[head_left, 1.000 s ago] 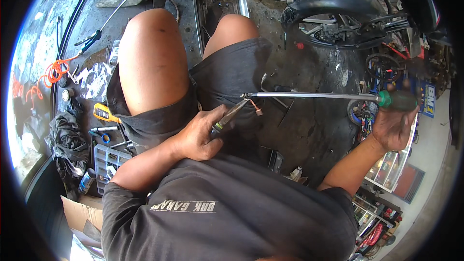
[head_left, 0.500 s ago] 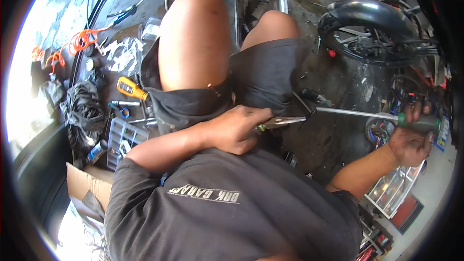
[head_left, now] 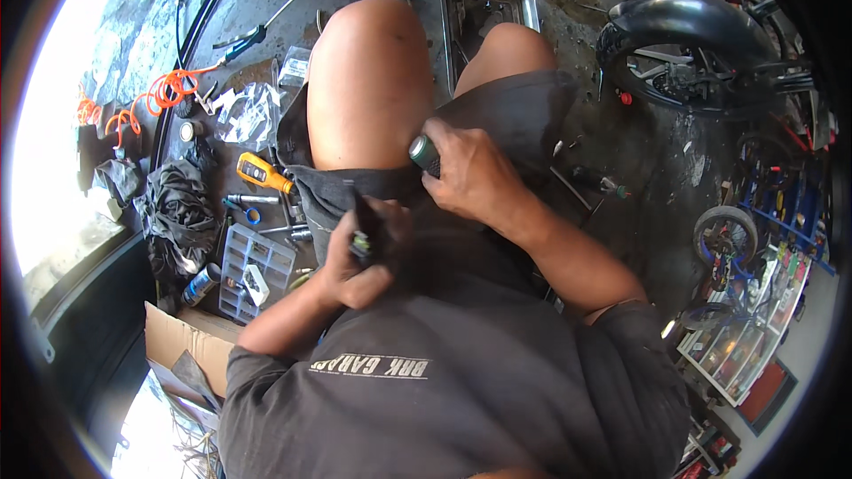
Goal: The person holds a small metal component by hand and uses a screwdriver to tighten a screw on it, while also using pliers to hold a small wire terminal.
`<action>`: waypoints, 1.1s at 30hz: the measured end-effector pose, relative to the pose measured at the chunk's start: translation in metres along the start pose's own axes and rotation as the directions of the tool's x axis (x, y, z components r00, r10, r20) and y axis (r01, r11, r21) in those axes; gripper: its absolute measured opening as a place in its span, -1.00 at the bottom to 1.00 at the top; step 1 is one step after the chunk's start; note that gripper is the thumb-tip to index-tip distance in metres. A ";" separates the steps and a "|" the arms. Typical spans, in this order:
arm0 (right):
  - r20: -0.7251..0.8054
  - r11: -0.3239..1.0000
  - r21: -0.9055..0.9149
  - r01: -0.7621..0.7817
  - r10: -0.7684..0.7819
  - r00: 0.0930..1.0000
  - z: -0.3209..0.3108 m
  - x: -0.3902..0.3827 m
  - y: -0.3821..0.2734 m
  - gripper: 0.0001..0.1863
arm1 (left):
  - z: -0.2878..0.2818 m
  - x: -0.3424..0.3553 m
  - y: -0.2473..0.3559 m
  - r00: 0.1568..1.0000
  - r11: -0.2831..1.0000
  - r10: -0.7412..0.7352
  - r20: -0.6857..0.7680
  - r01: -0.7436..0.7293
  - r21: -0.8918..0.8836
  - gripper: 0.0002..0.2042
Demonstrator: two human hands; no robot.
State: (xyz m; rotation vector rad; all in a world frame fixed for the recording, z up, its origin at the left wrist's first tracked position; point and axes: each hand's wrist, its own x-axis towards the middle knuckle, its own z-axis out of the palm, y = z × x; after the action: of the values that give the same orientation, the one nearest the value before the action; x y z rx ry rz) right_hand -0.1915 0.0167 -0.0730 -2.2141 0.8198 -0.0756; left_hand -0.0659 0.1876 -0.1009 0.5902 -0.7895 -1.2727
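Note:
My left hand (head_left: 359, 262) is closed in front of my belly, smeared by motion. It grips the pliers (head_left: 362, 229), which look dark, with a bit of yellow-green on them; their jaws are too blurred to read. To its right and a little farther off, my right hand (head_left: 475, 176) is wrapped round a screwdriver (head_left: 425, 153). Only the green-ringed end of its dark handle shows, beside my thigh; the shaft is hidden. The two tools are apart from each other.
Left on the floor lie a yellow bottle (head_left: 264, 173), a blue compartment box (head_left: 253, 270), a spray can (head_left: 202, 284) and a cardboard box (head_left: 186, 337). Ahead stands a metal tray (head_left: 534, 13). A motorcycle wheel under a black fender (head_left: 697, 18) is at far right.
My right hand has swung in from the far right to my lap with the screwdriver. My left hand has moved left and nearer my body, turning the pliers so they point away from me.

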 end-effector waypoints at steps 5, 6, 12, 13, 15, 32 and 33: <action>-0.013 0.991 0.095 -0.089 0.091 0.996 -0.031 0.004 0.009 -0.53 | 0.002 0.002 0.026 0.947 0.999 0.048 -0.318 -0.041 0.028 -0.63; -0.141 0.990 0.126 0.068 -0.050 0.989 -0.044 0.003 0.015 -0.53 | 0.002 0.008 0.034 0.924 0.998 0.059 -0.378 -0.050 0.032 -0.60; 0.152 0.705 0.607 -0.367 0.350 0.924 -0.093 -0.025 0.003 -0.69 | -0.030 0.020 0.058 0.858 0.962 0.228 -0.459 -0.127 0.241 -0.61; 0.133 0.858 0.425 -0.289 0.256 0.957 -0.086 -0.027 0.002 -0.73 | -0.035 0.023 0.061 0.852 0.963 0.230 -0.470 -0.131 0.234 -0.62; 0.042 0.996 0.089 0.006 -0.010 0.999 -0.066 -0.032 0.011 -0.78 | -0.036 0.029 0.066 0.853 0.965 0.228 -0.469 -0.134 0.226 -0.63; 0.433 0.981 -0.074 0.181 -0.132 0.892 -0.142 0.065 0.002 -0.73 | -0.319 0.020 0.019 0.717 0.378 0.289 -0.634 0.524 0.764 -0.63; 0.531 0.980 -0.166 -0.111 0.183 0.828 -0.117 0.078 0.006 -0.71 | -0.333 0.019 0.000 0.730 0.379 0.270 -0.628 0.519 0.766 -0.61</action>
State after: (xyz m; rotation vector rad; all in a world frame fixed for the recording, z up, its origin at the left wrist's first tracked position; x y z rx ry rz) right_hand -0.1674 -0.1066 -0.0091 -2.1124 0.6763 0.6763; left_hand 0.1993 0.1565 -0.3005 2.0077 -0.7626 -0.4822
